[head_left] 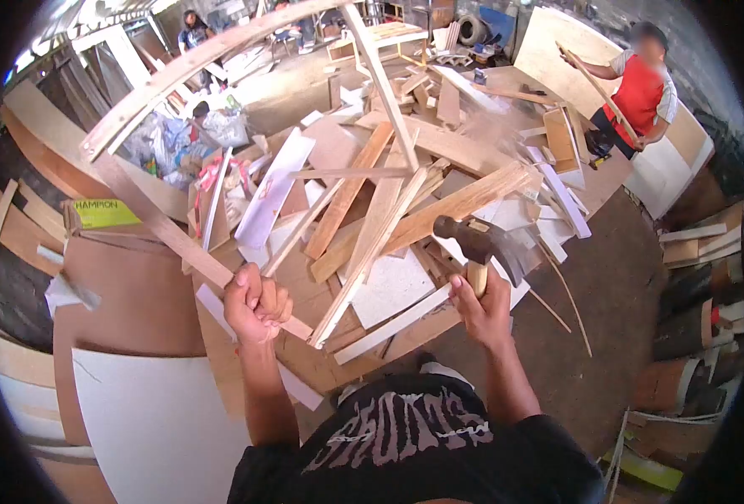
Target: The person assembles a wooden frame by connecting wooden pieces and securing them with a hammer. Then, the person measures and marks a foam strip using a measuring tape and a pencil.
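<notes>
My left hand [256,304] is closed around the near strip of a wooden frame [167,231]. The frame is made of long narrow strips joined at the corners, and it is held up over a pile of scrap wood. In my right hand [483,304] is a claw hammer [471,244], gripped by its pale handle. The hammer's head points up, and its claw side is blurred. It is to the right of the frame's near corner [317,340], apart from it.
Wood offcuts [464,206] lie heaped in front of me. To the right a person in a red top [641,97] holds a long wooden strip [594,84]. Large boards [145,420] are at my left, and more scrap pieces [695,244] are stacked at the right edge.
</notes>
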Demonstrator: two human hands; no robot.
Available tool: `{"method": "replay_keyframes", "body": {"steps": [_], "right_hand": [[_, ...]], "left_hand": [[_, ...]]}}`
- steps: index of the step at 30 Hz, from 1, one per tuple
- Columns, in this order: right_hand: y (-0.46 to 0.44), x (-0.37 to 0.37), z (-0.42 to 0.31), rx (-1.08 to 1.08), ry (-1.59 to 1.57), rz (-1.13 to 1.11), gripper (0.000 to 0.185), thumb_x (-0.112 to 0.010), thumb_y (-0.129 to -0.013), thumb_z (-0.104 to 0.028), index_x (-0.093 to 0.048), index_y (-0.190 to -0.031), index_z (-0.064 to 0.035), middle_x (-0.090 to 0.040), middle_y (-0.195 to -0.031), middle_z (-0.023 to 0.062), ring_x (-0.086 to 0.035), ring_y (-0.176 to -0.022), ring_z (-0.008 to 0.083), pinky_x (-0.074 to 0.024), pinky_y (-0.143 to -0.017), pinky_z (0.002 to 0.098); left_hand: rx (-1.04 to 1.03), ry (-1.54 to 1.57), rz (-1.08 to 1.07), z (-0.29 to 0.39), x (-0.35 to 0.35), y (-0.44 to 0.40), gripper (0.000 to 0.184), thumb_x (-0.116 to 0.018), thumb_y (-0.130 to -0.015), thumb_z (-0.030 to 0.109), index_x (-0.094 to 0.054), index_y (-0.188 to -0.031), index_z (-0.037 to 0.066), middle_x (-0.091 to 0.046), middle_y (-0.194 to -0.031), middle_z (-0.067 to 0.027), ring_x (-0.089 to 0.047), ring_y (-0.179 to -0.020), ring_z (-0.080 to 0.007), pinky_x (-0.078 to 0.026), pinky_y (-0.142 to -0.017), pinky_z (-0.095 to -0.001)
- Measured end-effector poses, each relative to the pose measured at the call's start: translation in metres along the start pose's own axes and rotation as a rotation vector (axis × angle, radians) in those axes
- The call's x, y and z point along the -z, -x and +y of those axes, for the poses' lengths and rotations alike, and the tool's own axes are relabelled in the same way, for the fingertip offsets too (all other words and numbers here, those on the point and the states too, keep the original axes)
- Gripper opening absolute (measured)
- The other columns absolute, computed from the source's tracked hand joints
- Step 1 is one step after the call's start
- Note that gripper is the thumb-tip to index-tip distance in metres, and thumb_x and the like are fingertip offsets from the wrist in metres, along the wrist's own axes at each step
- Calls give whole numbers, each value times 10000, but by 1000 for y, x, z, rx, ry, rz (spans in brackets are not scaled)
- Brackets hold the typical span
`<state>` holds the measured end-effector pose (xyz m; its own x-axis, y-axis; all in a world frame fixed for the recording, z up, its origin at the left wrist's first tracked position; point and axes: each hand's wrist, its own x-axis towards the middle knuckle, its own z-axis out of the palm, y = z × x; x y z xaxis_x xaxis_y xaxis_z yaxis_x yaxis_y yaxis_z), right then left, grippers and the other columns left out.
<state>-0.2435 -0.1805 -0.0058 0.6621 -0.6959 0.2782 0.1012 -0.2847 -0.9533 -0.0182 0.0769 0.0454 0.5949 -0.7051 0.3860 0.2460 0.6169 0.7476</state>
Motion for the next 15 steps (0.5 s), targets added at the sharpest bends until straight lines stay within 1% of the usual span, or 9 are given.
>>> {"method": "replay_keyframes", "body": {"steps": [1,2,5,7,8,10,11,14,15], "right_hand": [[-9,6,-2,-8,54,56,248,-696,-942,-215,-611,-962,17,-636,-730,60,-585,-562,125,-469,-541,291],[-19,14,7,-65,202,53,290,-721,-920,-223,-646,-1076,9,-647,-769,75,-617,-636,159,-493,-601,316],[-50,12,-3,-116,38,143,375,-748,-895,-227,-649,-1184,-9,-631,-773,90,-630,-693,190,-509,-668,347],[-78,11,36,145,295,266,467,-779,-865,-246,-623,-1228,3,-660,-834,136,-674,-772,245,-527,-727,378],[-91,9,40,47,250,277,492,-783,-863,-255,-610,-1246,1,-659,-864,146,-673,-768,253,-529,-730,383],[-112,1,48,-55,142,322,558,-810,-842,-239,-576,-1284,8,-665,-973,152,-651,-667,227,-534,-649,373],[-122,-3,49,-51,143,330,558,-810,-842,-239,-576,-1284,8,-665,-973,152,-651,-667,227,-534,-649,373],[-142,-7,37,6,-10,549,583,-832,-821,-167,-552,-1292,32,-672,-1191,140,-594,-528,126,-460,-435,284],[-148,-6,37,10,-7,552,583,-832,-821,-167,-552,-1292,32,-672,-1191,140,-594,-528,126,-460,-435,284]], "left_hand": [[43,-79,-2,-3,0,-5,427,-336,-1057,345,-341,-678,149,-251,-443,15,-183,-346,-98,-191,-322,-268],[63,-144,16,-6,1,-8,415,-400,-1039,341,-342,-674,152,-259,-443,17,-192,-347,-98,-191,-322,-275],[106,-300,40,-19,5,-4,410,-478,-1012,328,-339,-668,154,-270,-445,14,-193,-347,-102,-200,-326,-286],[124,-281,-4,-23,12,-5,409,-527,-993,321,-348,-668,147,-277,-450,12,-206,-346,-104,-208,-334,-290],[99,-335,-14,-21,11,-6,410,-521,-996,319,-354,-668,139,-281,-449,10,-209,-347,-107,-206,-337,-288],[78,-388,-29,-14,14,-7,411,-516,-1000,317,-359,-668,132,-285,-449,9,-213,-348,-109,-205,-340,-286],[62,-356,-70,-10,18,-14,410,-520,-998,315,-365,-670,125,-292,-450,8,-224,-352,-109,-208,-345,-283],[68,-272,-156,-1,31,-31,413,-542,-984,299,-374,-657,112,-318,-457,-2,-252,-371,-109,-219,-370,-287],[92,-230,-197,3,37,-35,418,-560,-972,285,-377,-642,106,-337,-464,-9,-269,-384,-108,-227,-391,-295]]}}
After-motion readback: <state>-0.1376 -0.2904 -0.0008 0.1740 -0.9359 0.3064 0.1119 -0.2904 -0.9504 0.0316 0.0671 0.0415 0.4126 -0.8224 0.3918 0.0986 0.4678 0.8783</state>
